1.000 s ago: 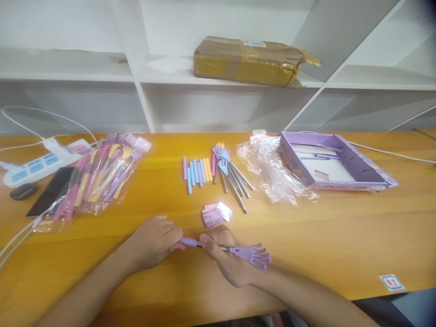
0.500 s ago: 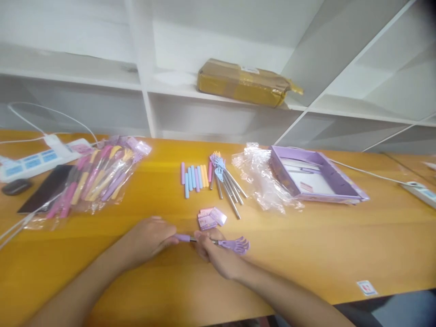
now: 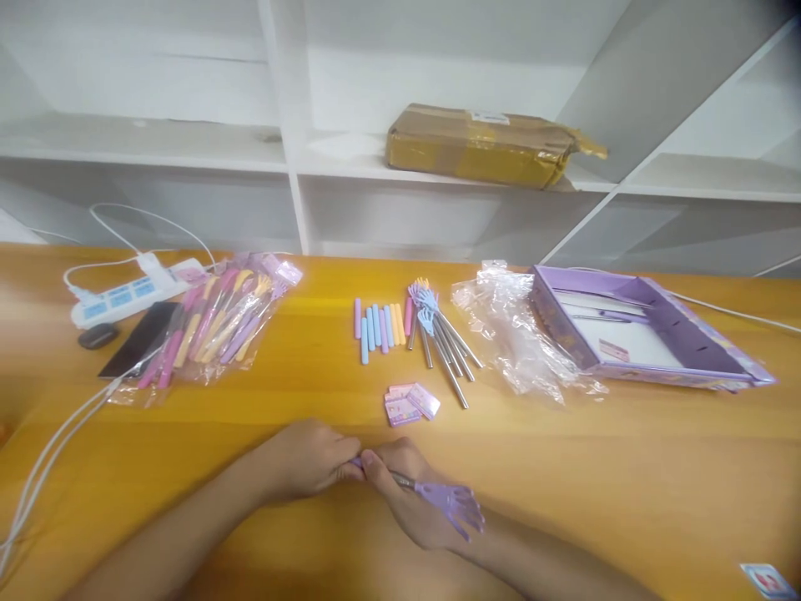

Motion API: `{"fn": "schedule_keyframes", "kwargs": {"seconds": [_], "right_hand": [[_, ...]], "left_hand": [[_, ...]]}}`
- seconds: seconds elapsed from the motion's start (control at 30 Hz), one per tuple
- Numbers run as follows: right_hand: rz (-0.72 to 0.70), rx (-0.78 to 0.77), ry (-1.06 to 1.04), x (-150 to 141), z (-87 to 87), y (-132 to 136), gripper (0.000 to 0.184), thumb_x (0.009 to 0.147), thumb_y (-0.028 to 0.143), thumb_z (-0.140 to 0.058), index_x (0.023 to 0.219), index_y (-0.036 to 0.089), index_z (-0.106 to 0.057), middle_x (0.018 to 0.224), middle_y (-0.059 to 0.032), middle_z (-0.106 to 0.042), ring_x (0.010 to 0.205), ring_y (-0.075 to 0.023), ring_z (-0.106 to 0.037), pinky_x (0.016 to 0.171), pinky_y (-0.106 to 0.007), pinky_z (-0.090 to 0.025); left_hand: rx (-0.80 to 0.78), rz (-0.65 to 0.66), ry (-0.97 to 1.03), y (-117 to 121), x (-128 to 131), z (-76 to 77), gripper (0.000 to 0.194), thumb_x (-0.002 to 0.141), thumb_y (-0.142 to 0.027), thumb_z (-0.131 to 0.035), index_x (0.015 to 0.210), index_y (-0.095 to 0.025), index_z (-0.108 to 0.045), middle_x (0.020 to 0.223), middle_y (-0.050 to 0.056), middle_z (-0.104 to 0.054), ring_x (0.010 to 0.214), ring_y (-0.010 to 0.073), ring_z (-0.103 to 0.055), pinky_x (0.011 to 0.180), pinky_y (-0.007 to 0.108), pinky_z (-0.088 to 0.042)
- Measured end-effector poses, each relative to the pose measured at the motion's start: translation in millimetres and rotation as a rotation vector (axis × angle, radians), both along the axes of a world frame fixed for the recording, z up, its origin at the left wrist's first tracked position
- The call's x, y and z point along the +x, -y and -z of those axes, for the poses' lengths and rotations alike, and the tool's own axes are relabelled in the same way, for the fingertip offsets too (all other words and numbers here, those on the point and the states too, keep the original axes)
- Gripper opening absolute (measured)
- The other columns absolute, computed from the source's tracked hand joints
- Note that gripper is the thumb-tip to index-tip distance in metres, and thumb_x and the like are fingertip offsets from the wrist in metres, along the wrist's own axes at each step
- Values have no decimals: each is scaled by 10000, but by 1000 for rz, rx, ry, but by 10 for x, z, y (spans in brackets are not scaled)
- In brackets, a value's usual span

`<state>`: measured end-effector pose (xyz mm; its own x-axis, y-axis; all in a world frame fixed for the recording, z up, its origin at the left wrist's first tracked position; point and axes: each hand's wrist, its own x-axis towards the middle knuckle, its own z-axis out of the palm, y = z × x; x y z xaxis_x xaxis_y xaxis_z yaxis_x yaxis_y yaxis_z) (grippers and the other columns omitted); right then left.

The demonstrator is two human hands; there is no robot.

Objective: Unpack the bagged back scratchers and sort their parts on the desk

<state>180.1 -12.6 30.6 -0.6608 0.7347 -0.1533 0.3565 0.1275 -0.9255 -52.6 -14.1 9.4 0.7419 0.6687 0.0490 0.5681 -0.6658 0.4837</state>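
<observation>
Both hands are closed on a purple back scratcher [image 3: 449, 501] with a metal rod and a claw-shaped head, held low over the table. My left hand [image 3: 309, 459] is wrapped round its purple grip, most of which is hidden. Close beside it, my right hand [image 3: 406, 480] clasps the metal rod, thumb on top. The claw head sticks out to the right over my right wrist. Beyond the hands lie several small pink-purple cards [image 3: 410, 404]. Farther back are a row of coloured grip sleeves [image 3: 379, 328] and a pile of metal rods with claw heads [image 3: 447, 346].
On the left are a bag of back scratchers [image 3: 219, 321], a power strip [image 3: 122, 299], a black mouse [image 3: 98, 335] and white cables. Crumpled clear plastic [image 3: 506, 334] lies beside an open purple box [image 3: 682, 380]. A taped carton [image 3: 479, 150] sits on the shelf behind.
My hands have come closer together along the back scratcher, and less of its purple grip shows. The claw head has turned and tilts lower right. The whole view has shifted slightly.
</observation>
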Motion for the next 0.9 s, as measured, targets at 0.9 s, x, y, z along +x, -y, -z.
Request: {"fn": "schedule_keyframes", "kwargs": {"seconds": [0.9], "right_hand": [[-143,553,-220,206,106,-183,370,1094,236,-400,723,229,-407,635,66,-363,531,-96,-329,545,-287,-247]], "left_hand": [[133,-5,33,-27,0,-56,524,1174,-510,-313,824,-216,-570,682,-14,-656,563,155,-571,553,329,-310]]}}
